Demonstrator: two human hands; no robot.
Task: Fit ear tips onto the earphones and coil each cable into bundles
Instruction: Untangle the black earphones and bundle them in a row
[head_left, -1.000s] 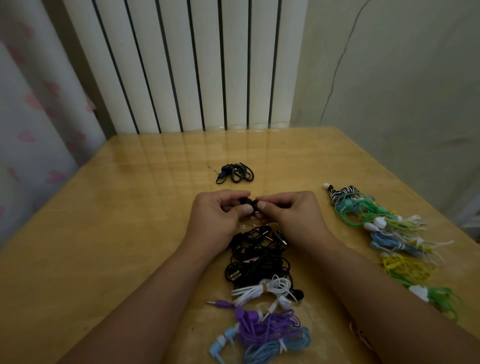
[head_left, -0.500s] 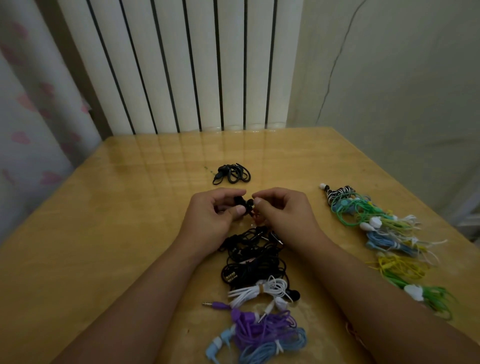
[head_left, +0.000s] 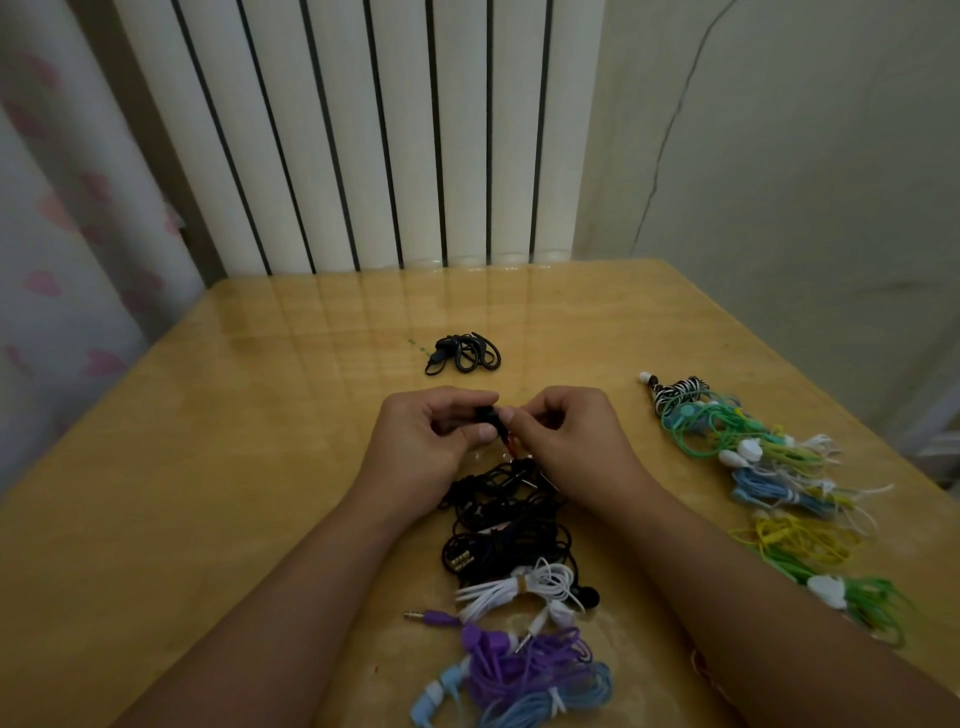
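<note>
My left hand (head_left: 426, 441) and my right hand (head_left: 566, 441) meet above the middle of the wooden table (head_left: 208, 493). Between their fingertips sits a small black earbud (head_left: 487, 415); the left thumb and fingers pinch it, and the right fingertips pinch at its tip. Its cable drops into a loose heap of black earphones (head_left: 504, 525) just below my hands. Whether an ear tip is between the right fingers is hidden.
One coiled black bundle (head_left: 464, 353) lies further back. White (head_left: 519, 587), purple (head_left: 524, 665) and blue (head_left: 550, 701) earphones lie near me. A row of striped, green, blue and yellow bundles (head_left: 753, 457) runs along the right side. A radiator (head_left: 363, 130) stands behind the table.
My hands stay together on the black earbud, the fingers shifting slightly around it. The view has tilted a little, so everything sits marginally lower and to the left.
</note>
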